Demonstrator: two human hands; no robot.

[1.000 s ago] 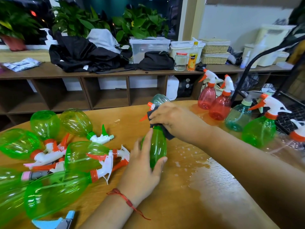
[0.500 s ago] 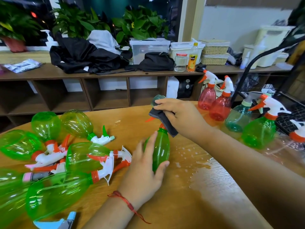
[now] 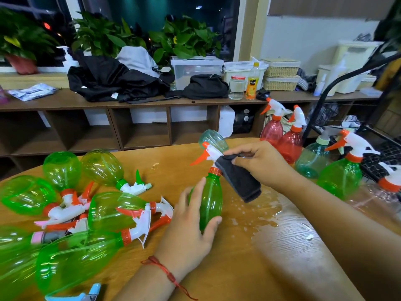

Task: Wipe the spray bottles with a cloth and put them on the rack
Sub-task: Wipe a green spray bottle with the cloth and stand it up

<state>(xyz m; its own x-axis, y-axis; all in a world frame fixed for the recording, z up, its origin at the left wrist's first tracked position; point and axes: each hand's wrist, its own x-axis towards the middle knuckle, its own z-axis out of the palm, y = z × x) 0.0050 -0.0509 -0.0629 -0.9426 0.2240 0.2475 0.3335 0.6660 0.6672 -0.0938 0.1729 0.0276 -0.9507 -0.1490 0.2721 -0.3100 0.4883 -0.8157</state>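
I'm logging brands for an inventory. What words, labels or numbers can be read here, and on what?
Nothing is legible.
Orange drink bottle on the shelf: label print too blurred to read.
White packet, far left: print too blurred.
Green spray bottle in the left hand, dark cloth in the right hand: no print seen.

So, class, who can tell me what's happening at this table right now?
A person is wiping a green spray bottle. The left hand grips its body over the wet table, while the right hand holds a dark cloth against its neck and trigger head. More bottles lie piled at left; others stand at right by the black rack.
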